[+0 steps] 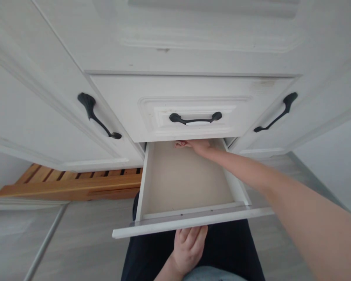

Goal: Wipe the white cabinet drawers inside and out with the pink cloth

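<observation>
A white drawer is pulled out over my lap, and its pale bottom shows bare in the part I can see. My left hand is closed at the outer side of the drawer front; whatever handle is there is hidden from above. My right hand reaches deep inside, near the back of the drawer, just below the closed upper drawer. Its fingers look curled, and part of the hand lies in the shade under that front. What it holds, if anything, I cannot make out.
The upper drawer has a dark handle. Cabinet doors flank it, with a left handle and a right handle. A slatted wooden bench stands at the left. Grey flooring surrounds my dark-clad legs.
</observation>
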A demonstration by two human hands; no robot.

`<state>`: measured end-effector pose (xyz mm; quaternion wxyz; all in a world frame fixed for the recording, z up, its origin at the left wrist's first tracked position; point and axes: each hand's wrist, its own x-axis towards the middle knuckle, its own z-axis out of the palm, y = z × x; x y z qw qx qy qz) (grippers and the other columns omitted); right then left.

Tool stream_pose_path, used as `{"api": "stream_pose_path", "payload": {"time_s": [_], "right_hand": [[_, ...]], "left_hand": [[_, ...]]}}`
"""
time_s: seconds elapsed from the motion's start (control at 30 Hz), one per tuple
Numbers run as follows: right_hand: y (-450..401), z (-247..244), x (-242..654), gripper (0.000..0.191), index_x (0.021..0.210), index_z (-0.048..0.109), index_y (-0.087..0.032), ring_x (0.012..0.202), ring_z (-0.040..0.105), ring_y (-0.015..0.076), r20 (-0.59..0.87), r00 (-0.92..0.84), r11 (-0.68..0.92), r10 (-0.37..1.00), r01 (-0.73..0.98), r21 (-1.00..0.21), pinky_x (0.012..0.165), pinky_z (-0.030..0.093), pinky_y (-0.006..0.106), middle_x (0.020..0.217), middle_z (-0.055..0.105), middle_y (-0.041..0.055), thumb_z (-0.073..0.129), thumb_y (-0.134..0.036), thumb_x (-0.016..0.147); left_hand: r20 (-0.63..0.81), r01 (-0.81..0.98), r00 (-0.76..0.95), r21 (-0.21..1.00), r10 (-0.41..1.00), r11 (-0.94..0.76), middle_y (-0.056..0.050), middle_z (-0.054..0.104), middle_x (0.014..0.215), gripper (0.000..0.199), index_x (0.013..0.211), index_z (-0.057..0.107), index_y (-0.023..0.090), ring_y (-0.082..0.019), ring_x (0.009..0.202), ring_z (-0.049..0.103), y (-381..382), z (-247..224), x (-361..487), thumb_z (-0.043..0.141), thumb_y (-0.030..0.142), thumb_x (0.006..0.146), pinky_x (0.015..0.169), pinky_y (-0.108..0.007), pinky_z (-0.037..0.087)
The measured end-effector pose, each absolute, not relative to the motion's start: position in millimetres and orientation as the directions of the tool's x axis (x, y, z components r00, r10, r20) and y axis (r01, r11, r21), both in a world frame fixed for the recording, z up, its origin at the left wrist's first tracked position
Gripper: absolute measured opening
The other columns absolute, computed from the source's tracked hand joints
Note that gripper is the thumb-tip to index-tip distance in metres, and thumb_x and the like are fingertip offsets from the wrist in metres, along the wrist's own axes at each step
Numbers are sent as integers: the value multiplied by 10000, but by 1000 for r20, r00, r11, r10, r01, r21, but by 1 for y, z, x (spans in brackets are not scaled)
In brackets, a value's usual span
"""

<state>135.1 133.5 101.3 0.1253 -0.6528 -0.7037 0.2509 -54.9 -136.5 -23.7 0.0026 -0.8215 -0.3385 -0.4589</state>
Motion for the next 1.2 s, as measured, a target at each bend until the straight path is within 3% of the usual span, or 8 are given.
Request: {"api": "stream_pose_path", "payload": {"time_s": [0.3,0.43,0.53,0.63,0.7,0.83,1.07,1.2], "right_hand": [[98,69,138,418,1308,675,-307,889,612,219,-288,-477,365,830,856,-367,714,395,281,1113,681,82,582,-294,901],[32,74,129,396,1323,660,-363,740,571,159,-446,-665,401,598,731,-552,601,325,248,952,698,29,523,-424,956],[14,85,130,323,1083,754,-281,650,533,137,-539,-693,354,479,714,-604,554,292,254,831,687,12,516,-457,954],[37,100,146,234,990,754,-234,742,573,154,-497,-646,373,580,753,-543,603,325,256,855,685,29,548,-329,932],[64,109,162,183,983,742,-213,867,587,185,-311,-562,364,766,779,-511,700,375,269,925,682,54,589,-239,887],[113,114,186,158,866,662,-179,877,570,197,8,-350,262,937,685,-680,839,438,338,920,670,65,527,-233,931],[148,79,180,361,648,492,-200,660,496,133,-204,-181,-63,962,580,-812,741,470,310,601,518,-2,391,-169,993],[145,72,183,279,897,647,-135,772,608,139,-269,-206,-94,941,605,-790,769,535,323,843,656,41,489,-323,1030]], "left_hand": [[754,529,403,271,519,-804,-39,761,989,415,1207,699,208,-185,925,682,-142,-50,-61,667,92,810,986,-364,469],[745,529,417,266,520,-806,-20,769,937,384,1192,701,235,-183,914,685,-141,-49,-59,648,118,830,977,-362,473],[758,534,393,273,521,-800,-15,775,927,341,1190,707,239,-189,922,680,-138,-43,-58,614,134,879,969,-373,472],[760,544,374,285,532,-789,-21,777,955,315,1177,718,233,-193,941,670,-136,-38,-58,616,135,895,955,-366,474],[758,536,372,295,535,-791,-28,776,976,301,1164,726,219,-199,963,663,-136,-36,-58,622,125,898,963,-366,474],[764,521,358,313,537,-794,-28,775,1007,301,1149,733,201,-194,969,659,-138,-41,-57,619,87,895,979,-366,468],[740,525,402,297,539,-798,-43,772,997,358,1190,721,202,-197,958,671,-142,-53,-62,644,66,867,983,-387,466],[737,515,422,284,528,-809,-38,774,1012,376,1205,714,205,-199,973,671,-142,-54,-66,658,68,860,998,-396,459]]}}
